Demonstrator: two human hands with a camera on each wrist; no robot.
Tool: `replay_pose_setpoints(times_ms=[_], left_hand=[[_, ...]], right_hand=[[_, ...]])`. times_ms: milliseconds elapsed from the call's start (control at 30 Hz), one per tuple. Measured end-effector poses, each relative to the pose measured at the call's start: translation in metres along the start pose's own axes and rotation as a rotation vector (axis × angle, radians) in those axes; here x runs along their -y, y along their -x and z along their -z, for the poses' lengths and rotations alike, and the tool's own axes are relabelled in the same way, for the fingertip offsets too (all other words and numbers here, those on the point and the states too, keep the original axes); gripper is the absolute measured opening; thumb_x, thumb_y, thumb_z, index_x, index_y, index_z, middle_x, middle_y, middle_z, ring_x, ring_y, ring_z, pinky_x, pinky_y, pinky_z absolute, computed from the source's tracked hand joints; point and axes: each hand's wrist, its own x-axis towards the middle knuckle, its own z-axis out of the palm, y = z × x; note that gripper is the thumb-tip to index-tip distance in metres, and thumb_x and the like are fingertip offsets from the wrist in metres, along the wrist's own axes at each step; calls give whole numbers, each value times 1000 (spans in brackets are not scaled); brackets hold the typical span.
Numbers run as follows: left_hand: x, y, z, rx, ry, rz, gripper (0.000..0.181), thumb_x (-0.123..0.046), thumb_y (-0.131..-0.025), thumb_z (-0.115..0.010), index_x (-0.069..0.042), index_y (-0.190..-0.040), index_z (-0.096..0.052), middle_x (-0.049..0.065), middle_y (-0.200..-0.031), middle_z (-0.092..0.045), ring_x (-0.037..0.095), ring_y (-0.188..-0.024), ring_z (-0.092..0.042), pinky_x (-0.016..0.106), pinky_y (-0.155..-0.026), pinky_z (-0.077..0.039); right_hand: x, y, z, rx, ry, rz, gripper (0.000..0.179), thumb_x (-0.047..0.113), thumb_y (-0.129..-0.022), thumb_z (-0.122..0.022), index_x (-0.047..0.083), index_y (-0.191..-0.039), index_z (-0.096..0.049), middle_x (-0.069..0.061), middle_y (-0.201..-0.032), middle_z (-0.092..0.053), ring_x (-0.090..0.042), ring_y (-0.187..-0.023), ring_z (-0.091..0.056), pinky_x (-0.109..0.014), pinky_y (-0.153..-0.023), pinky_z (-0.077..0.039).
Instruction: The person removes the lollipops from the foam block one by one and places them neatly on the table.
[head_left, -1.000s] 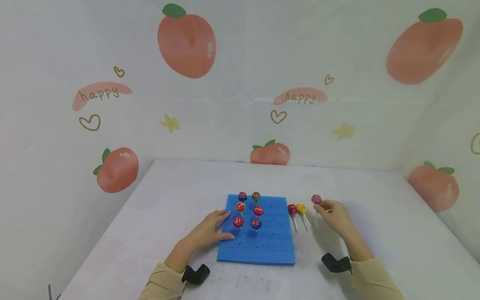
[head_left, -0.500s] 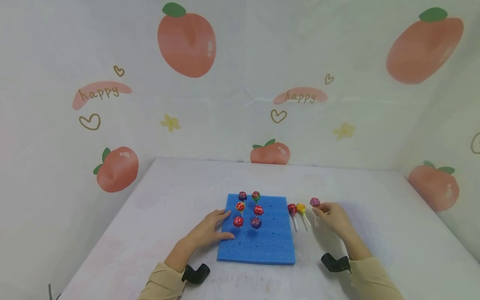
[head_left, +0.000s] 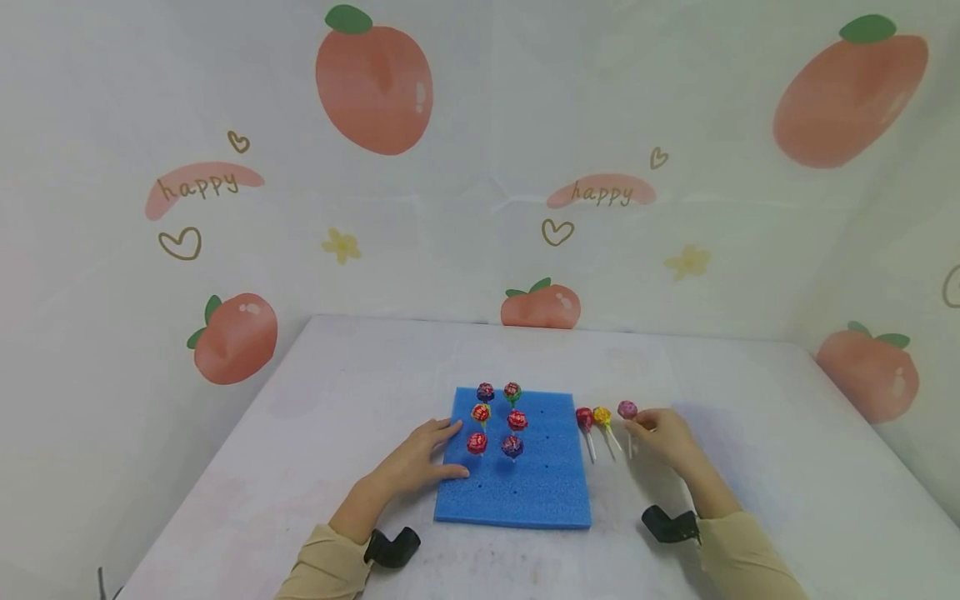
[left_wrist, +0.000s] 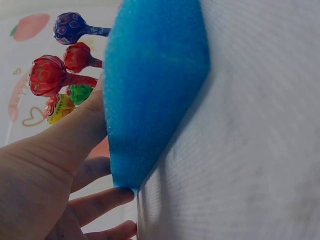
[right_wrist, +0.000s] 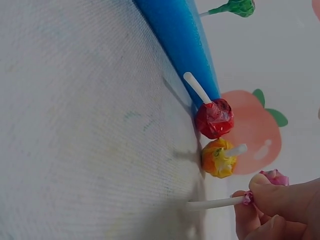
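A blue foam board [head_left: 540, 500] lies on the table, with several wrapped lollipops, such as a purple one [head_left: 512, 447], standing upright in two columns on its left half. My left hand [head_left: 420, 458] rests on the board's left edge, fingers spread and thumb on top. To the right of the board, my right hand [head_left: 670, 433] pinches a pink lollipop [head_left: 627, 409] just below its head. In the right wrist view its white stick [right_wrist: 215, 203] points toward the table. Beside it lie a red lollipop [head_left: 585, 418] and a yellow lollipop [head_left: 602, 416].
Small holes show in the bare part of the board. A white cloth [head_left: 360, 367] covers the table, and a wall sheet [head_left: 450, 225] printed with peaches stands behind. Black wrist mounts [head_left: 392, 548] sit at both sleeves.
My right hand has lowered the pink lollipop slightly and brought it a little left, toward the yellow one. The left hand and the board stay in place.
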Motion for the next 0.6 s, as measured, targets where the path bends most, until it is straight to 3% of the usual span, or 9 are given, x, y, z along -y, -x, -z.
replay_pose_setpoints(times_ms=[233,600], left_hand=[[0,1,0,3,9,3,77,-42,-79,-72,-8,-141,-41,18,-147,-37,41,-139,-28,58,-110,-29],[0,1,0,-3,8,-4,77,-41,-79,-72,-7,-141,-41,19,-147,-37,42,-139,-27,57,-111,-28]], right_hand=[[1,-2,1,48,3,-54,30,18,-90,-59,-10,-99,-64,-25,-94,-65,-26,-83,-59,-43,-75,-53],[0,-4,-2,79,-12,-96,33,22,-90,-60,-9,-100,-64,-23,-95,-66,-23,-81,-58,-38,-72,-52]])
